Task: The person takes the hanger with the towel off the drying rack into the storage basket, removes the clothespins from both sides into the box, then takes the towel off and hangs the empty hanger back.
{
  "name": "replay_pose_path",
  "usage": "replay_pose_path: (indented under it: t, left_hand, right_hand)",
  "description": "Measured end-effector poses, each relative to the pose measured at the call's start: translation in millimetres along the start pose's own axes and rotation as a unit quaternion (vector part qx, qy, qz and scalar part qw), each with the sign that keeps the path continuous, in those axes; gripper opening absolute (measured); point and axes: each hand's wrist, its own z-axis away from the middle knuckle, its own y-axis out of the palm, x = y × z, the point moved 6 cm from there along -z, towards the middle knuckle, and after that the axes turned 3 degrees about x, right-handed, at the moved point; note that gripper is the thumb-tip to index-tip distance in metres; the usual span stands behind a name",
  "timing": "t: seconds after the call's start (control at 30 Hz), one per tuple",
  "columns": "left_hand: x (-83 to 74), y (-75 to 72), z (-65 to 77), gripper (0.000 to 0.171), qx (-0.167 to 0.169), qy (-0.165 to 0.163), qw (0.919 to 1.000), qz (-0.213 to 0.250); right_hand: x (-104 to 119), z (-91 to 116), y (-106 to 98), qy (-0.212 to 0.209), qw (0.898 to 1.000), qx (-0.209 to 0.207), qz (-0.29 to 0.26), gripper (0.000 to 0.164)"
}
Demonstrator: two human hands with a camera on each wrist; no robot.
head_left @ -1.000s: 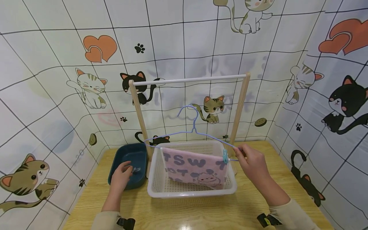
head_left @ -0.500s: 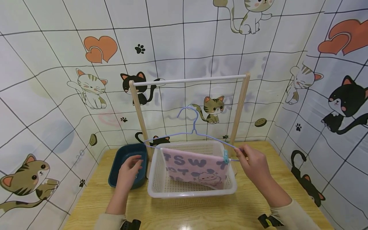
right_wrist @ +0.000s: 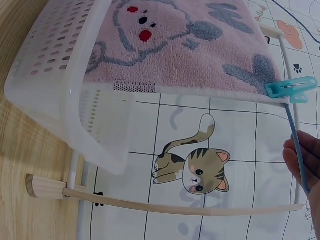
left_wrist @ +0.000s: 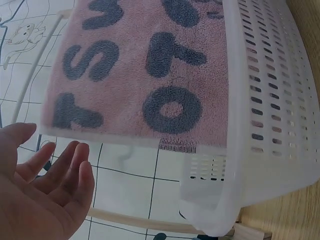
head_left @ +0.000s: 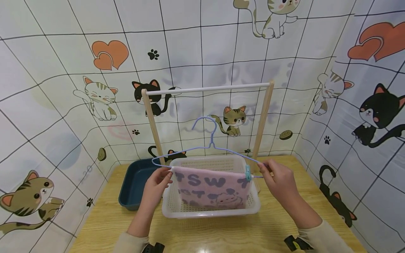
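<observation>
A pink towel with grey letters hangs over the lower bar of a blue clothes hanger. A teal clothespin clips its right top corner to the bar. My right hand pinches the hanger's right end. My left hand is at the towel's left top corner. In the left wrist view its fingers are loosely bent just below the white towel edge, holding nothing. The towel's lower part hangs inside a white perforated basket.
A drying rack with a white rail and wooden posts stands behind the basket. Left of the basket sits a dark teal bin, partly behind my left hand. All stand on a wooden table against a cat-print wall covering.
My left hand has moved right from over the teal bin to the towel's left corner. The hanger's left end and that towel corner have shifted slightly left. My right hand keeps its hold.
</observation>
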Motion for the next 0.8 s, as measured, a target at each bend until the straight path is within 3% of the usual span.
replay_pose_path:
  t: [0.2,0.53,0.8]
  left_hand:
    - [-3.9,4.1,1.2,0.022,0.005,-0.002,0.9999,-0.013]
    - [-1.6,-3.2,1.0,0.009,-0.044,-0.004,0.9988,-0.020]
    - [1.2,-4.6,3.0,0.009,-0.045,-0.019,0.9985,-0.027]
  right_hand:
    - [2.0,-1.8,-0.2,0.002,1.000,0.004,-0.002,0.038]
    - [4.5,-2.4,-2.1,0.005,1.000,0.005,0.003,0.040]
    - [5.2,-1.7,-2.6,-0.001,1.000,-0.003,-0.001,0.045]
